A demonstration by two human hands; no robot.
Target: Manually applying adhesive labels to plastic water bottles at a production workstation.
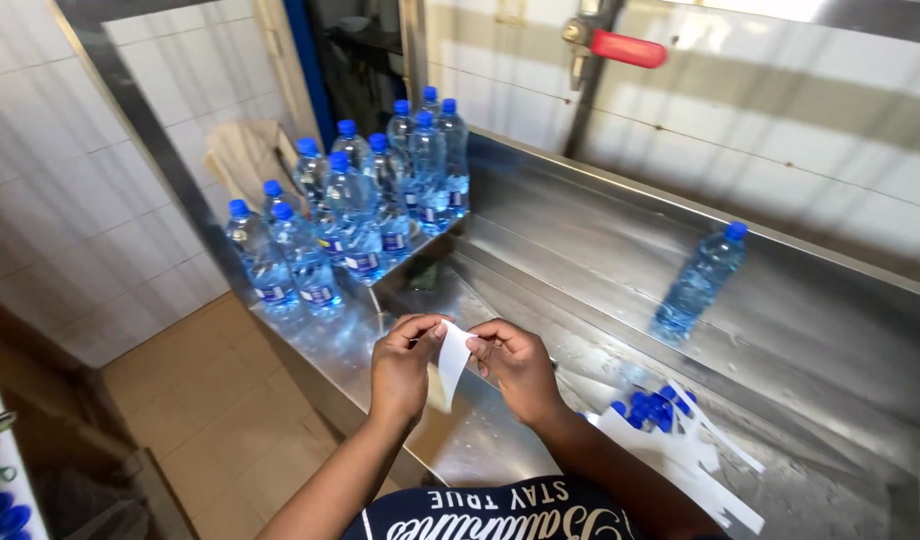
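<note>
Operator: Stainless steel forms the work surface, a long trough-shaped bench [600, 250] with a raised back wall and a stepped floor. State the hand condition.

Inspector: Left hand [400, 365] and right hand [515, 365] are both pinched narrow on one white label strip [451, 358], which hangs between the fingertips above the near edge of the bench.

Operator: Items beyond the fingers?

Inspector: Up and left of the left hand's fingers, a cluster of capped water bottles [355, 215] stands upright on the raised end of the bench. Well to the right of the right hand's fingers, a single bottle [698, 280] stands alone on the sloped steel. Just below and right of the right wrist lie loose blue caps [650, 408] and more white strips [700, 460].

Operator: Room?

Inspector: White tiled walls [70, 200], tan floor tiles [220, 420], a beige cloth [245, 155] hanging behind the bottles, and a pipe with a red valve handle [628, 47] above the back wall.
</note>
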